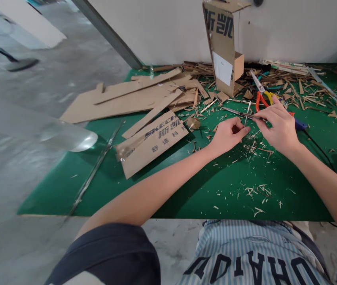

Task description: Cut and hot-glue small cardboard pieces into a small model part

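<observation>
My left hand (228, 135) is closed, with thumb and forefinger pinching a thin pale wooden stick (248, 107) that points up and away from me. My right hand (280, 127) is closed around a slim knife (236, 112), whose narrow metal blade points left and crosses the stick. Most of the knife's handle is hidden by my fingers. Pale wood shavings (253, 147) lie scattered on the green tabletop below both hands. Just beyond my right hand are pliers (260, 103) with orange and yellow handles and an open pair of metal jaws or blades.
Flat cardboard pieces (156, 144) lie to the left. A tall cardboard structure (223, 51) stands at the back among many scraps. A blue-handled tool (300, 124) trails a black cord at right. A clear strip (333, 93) lies far right. The green table (52, 190) ends at left.
</observation>
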A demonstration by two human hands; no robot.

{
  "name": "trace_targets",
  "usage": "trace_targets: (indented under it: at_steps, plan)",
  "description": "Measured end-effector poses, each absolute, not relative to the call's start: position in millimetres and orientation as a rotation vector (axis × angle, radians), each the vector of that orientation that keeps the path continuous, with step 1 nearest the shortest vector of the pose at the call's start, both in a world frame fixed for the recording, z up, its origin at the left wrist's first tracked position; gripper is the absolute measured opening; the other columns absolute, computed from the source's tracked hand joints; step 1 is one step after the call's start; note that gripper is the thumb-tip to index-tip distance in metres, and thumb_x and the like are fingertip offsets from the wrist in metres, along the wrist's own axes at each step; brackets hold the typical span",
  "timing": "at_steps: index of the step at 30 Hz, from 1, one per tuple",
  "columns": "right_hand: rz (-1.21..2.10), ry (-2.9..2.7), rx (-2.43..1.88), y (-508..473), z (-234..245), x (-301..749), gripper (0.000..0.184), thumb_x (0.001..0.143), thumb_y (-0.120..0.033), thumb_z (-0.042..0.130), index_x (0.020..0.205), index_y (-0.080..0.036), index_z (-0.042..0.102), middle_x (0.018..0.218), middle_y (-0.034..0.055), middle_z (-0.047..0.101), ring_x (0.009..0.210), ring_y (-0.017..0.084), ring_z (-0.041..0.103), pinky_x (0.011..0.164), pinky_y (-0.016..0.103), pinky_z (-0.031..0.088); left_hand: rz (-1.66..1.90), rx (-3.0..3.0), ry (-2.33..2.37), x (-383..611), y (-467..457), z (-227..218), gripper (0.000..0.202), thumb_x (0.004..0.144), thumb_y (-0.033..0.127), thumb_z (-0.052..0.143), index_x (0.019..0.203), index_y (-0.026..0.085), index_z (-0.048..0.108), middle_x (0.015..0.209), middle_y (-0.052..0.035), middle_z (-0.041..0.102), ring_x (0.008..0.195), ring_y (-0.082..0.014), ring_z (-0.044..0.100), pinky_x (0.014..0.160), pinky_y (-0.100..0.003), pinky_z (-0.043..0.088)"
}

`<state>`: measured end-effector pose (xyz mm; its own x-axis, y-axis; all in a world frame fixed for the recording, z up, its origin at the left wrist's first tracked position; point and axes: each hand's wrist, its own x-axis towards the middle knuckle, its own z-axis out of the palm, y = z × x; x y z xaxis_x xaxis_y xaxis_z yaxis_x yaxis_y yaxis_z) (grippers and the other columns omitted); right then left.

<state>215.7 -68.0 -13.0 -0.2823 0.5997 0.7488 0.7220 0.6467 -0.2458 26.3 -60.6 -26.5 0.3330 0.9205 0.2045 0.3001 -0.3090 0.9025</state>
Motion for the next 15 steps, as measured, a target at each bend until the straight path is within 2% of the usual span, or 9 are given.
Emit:
trace_targets:
  at_steps: [4, 7, 15]
  plan:
    - [-0.214, -2.021, -1.083, -71.5, -12.9, 215.3, 0.011, 0.096, -0.024, 0.059, 0.1, -0.023, 0.069, 0.095, 0.0044, 0.074, 0.097, 0.025, 0.068, 0.116, 0.066, 0.037, 1.023, 1.778, 1.101, 25.4, -60.1, -27.7, 0.029, 0.086, 0.035, 0.067, 0.068, 0.022, 0.049, 0.049, 0.0076, 0.056, 0.043, -0.0088, 0.055, 0.048, -0.024, 0.038]
    - [-0.262, -2.046, -1.082, -74.0, -13.8, 214.3, 0.018, 0.094, -0.028, 0.064, 0.11, -0.023, 0.067, 0.108, 0.0066, 0.075, 0.106, 0.027, 0.067, 0.117, 0.064, 0.037, 1.041, 1.781, 1.115, 25.2, -59.9, -28.4, 0.029, 0.086, 0.035, 0.068, 0.068, 0.022, 0.048, 0.049, 0.0071, 0.056, 0.044, -0.0094, 0.055, 0.049, -0.025, 0.038]
    - [-0.386, -2.055, -1.109, -72.4, -15.8, 214.9, 0.009, 0.095, -0.021, 0.058, 0.098, -0.025, 0.066, 0.098, 0.0022, 0.075, 0.096, 0.022, 0.067, 0.116, 0.058, 0.038, 1.061, 1.822, 1.108, 25.6, -61.0, -29.3, 0.031, 0.083, 0.032, 0.071, 0.066, 0.022, 0.047, 0.05, 0.0068, 0.054, 0.046, -0.0092, 0.049, 0.049, -0.025, 0.033]
